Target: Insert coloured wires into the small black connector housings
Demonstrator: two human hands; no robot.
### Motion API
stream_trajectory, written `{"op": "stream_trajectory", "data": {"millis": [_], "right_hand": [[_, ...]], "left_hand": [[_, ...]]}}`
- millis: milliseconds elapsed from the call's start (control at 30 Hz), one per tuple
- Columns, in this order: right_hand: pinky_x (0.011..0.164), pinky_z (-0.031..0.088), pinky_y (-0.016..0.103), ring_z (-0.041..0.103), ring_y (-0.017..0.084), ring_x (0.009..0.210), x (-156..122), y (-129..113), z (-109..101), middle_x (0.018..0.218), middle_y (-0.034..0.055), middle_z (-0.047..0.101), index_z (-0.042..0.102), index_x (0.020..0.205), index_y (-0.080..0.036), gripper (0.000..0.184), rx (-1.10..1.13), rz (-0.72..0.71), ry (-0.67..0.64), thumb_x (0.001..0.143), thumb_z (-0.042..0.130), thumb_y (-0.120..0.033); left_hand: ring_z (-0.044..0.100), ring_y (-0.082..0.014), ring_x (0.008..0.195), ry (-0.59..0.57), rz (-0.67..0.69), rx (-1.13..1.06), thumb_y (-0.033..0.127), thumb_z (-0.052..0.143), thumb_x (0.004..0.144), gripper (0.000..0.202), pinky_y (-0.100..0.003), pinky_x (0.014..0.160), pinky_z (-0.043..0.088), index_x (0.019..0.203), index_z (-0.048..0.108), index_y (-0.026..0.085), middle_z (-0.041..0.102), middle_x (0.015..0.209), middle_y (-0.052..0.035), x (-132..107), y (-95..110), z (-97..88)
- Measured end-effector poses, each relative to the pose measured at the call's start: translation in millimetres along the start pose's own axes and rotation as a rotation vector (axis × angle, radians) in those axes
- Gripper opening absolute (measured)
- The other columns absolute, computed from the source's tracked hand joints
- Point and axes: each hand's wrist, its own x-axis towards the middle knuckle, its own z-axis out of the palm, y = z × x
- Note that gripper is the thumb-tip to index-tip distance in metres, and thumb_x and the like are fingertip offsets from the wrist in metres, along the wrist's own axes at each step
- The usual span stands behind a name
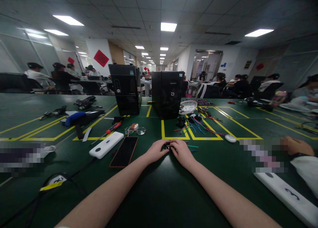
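Observation:
My left hand point(159, 150) and my right hand point(180, 151) meet just above the green table, fingers closed round a small black part point(167, 147). Fingers cover most of it, so its exact kind stays hidden. From behind my right hand stick out green and blue wires point(192, 146), and I cannot tell whether they join the part. Left of my left hand lies a phone point(124, 152) with a dark screen. Beyond my hands, a bundle of coloured wires point(195, 124) with black connectors spreads over yellow tape lines.
Two black computer cases point(127, 89) stand at the back. White power banks numbered 8 point(106, 145) and 3 point(288, 195), eyeglasses point(139, 130), a red-handled screwdriver point(109, 131) and a white basket point(188, 107) lie around. At right is another person's hand point(299, 146).

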Motion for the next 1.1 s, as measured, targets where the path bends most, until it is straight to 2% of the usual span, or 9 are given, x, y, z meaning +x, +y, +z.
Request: {"op": "stream_trajectory", "data": {"millis": [467, 1100], "right_hand": [[0.085, 0.040, 0.032, 0.052, 0.016, 0.096, -0.9, -3.5, -1.6, 0.103, 0.0061, 0.057, 0.059, 0.088, -0.017, 0.013, 0.017, 0.031, -0.001, 0.084, 0.047, -0.014], [0.086, 0.039, 0.037, 0.050, 0.019, 0.098, -2.5, -2.9, 1.4, 0.104, 0.0068, 0.057, 0.056, 0.086, -0.019, 0.014, 0.050, 0.028, 0.030, 0.083, 0.045, -0.013]], "left_hand": [[0.051, -0.0217, 0.110, -0.018, -0.010, 0.003, 0.027, 0.057, 0.079, 0.037, -0.035, 0.098, 0.036, 0.115, 0.054, 0.022, 0.058, 0.118, -0.0061, -0.6, 5.1, -4.2], [0.052, -0.0232, 0.107, -0.001, 0.026, -0.014, 0.027, 0.061, 0.077, 0.039, -0.036, 0.096, 0.038, 0.115, 0.054, 0.020, 0.059, 0.115, -0.0069, 1.2, -4.6, 1.4]]}}
